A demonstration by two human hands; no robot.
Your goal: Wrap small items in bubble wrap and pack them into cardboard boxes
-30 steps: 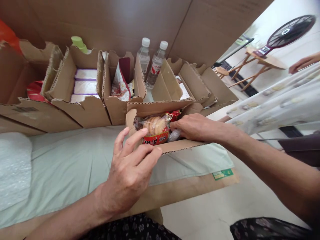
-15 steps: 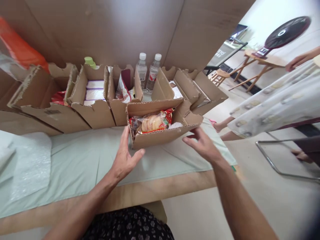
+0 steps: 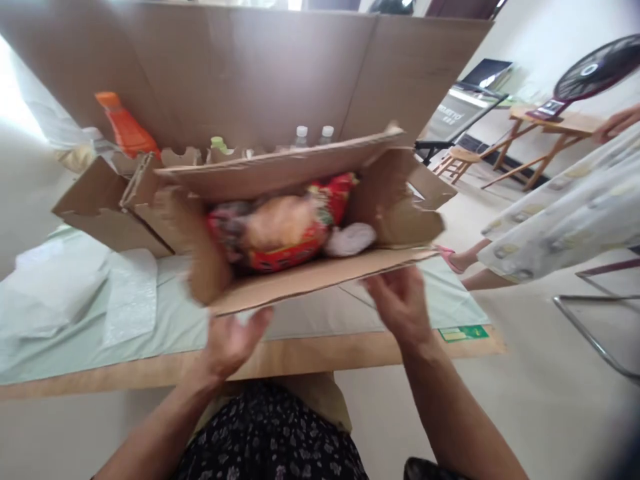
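Between my hands a long open cardboard box [image 3: 325,277] is raised off the table and tilted toward me. My left hand [image 3: 235,340] grips its near left end from below, thumb along the front wall. Under the near right side is my right hand [image 3: 400,303], its fingertips hidden by the box. Inside lies a red plastic food packet [image 3: 287,233] with a clear window on pale rounded pieces, blurred by motion. A small white wad [image 3: 351,240] sits to its right in the box.
More cardboard boxes [image 3: 95,213] stand behind, with an orange bottle [image 3: 127,127] and two white-capped bottles [image 3: 301,137]. Bubble wrap [image 3: 131,293] lies on the green tablecloth [image 3: 183,320]. At right are a person in a patterned skirt [image 3: 555,213], a fan [image 3: 595,70] and a metal-framed chair [image 3: 590,333].
The box with the red packet has been lifted from the table toward me and tilted. Both hands have closed on it from beneath. The view has shifted.
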